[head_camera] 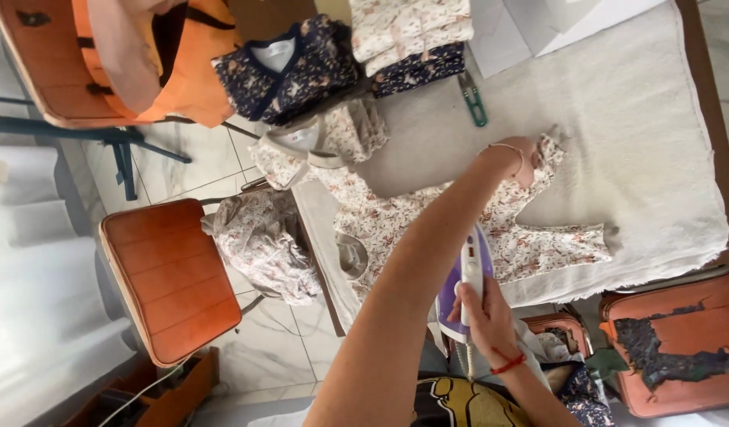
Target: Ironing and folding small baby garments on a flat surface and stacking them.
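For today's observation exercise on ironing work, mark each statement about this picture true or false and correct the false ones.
1. The right hand grips a purple and white iron. True.
2. The left hand presses on a floral baby garment spread on the white towel. True.
3. The green snips are held in the left hand. False: they lie on the towel, apart from both hands.
4. The folded clothes are stacked on the orange chair. False: they sit at the table's far edge; that chair seat is bare.
5. The left wrist wears a thin bracelet. True.
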